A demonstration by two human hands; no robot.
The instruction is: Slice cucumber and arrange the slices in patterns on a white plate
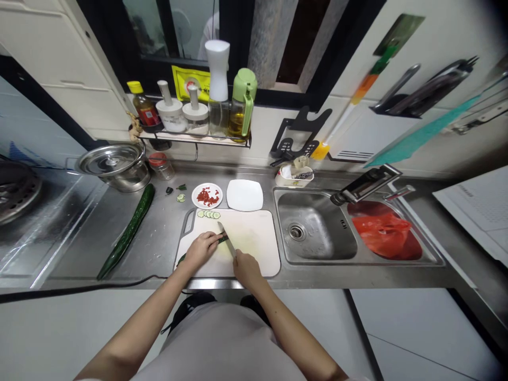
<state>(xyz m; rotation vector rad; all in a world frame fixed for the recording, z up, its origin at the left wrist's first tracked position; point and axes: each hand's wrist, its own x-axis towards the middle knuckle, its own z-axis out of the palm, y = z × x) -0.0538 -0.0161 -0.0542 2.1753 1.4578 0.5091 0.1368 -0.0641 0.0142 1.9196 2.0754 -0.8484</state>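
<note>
On the white cutting board my left hand is closed over a dark green cucumber, much of it hidden under the fingers. My right hand grips a knife, its blade angled up and left against the cucumber's cut end. Several pale cucumber slices lie in a row along the board's far left edge. Just behind the board are a white plate of chopped red pieces and a square white plate. A whole cucumber rests on the steel counter to the left.
A lidded steel pot and a red-lidded jar stand back left, near cucumber scraps. The sink is at right, with a red plastic bag in its second basin. Above hangs a shelf of bottles and jars.
</note>
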